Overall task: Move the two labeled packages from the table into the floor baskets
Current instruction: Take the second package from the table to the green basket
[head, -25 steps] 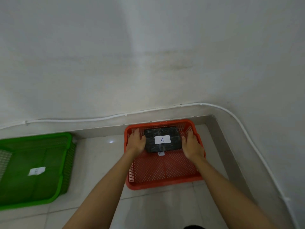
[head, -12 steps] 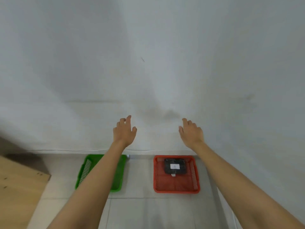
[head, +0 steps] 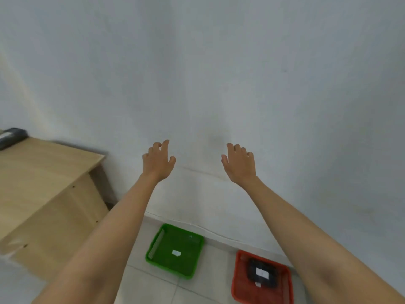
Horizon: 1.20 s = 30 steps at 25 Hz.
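Observation:
A black package with a white label lies inside the red floor basket at the lower right. The green floor basket sits to its left by the wall, holding only a small white tag. A second dark package rests at the far corner of the wooden table on the left edge. My left hand and my right hand are raised in front of the wall, fingers spread, holding nothing.
A white wall fills most of the view, with a thin white cable running along its base above the baskets. The floor is pale tile. The table's side panel stands left of the green basket.
My hands let go of the labeled package in the red basket and rose. The view lifted and turned left, bringing the wooden table and the second package into sight.

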### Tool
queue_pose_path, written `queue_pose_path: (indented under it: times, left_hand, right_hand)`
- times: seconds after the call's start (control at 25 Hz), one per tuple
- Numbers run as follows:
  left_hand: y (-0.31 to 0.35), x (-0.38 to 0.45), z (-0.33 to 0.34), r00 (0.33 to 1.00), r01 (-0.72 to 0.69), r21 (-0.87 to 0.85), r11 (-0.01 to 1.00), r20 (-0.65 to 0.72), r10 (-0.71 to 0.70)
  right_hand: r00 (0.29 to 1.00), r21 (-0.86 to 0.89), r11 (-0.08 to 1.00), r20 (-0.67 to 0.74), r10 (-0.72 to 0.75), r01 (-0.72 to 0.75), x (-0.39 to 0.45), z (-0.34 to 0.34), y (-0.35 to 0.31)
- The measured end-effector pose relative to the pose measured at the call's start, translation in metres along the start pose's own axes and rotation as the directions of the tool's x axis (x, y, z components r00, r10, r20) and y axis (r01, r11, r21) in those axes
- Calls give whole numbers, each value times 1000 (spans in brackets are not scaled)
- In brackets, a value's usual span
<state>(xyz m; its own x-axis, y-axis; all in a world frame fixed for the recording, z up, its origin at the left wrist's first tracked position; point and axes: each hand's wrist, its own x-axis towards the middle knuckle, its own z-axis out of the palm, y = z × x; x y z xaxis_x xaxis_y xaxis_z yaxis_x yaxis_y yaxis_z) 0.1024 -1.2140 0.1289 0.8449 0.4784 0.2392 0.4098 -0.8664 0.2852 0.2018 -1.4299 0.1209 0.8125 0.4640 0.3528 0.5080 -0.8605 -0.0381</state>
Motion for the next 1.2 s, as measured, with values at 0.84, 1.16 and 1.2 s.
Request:
queue_pose_path:
  times: [0.84, 1.16, 1.2]
  left_hand:
    - [-569, -54, -220, 966, 250, 156, 956, -111, -234]
    - [-757, 55, -263, 969, 244, 136, 960, -81, -235]
    - [-775, 68, -265, 971, 234, 121, 965, -78, -225]
  right_hand:
    - [980, 98, 978, 52, -192, 186, 12, 12, -594]
    - [986, 185, 972, 50, -157, 146, 125, 45, -795]
    - [986, 186, 971, 47, -160, 148, 136, 48, -813]
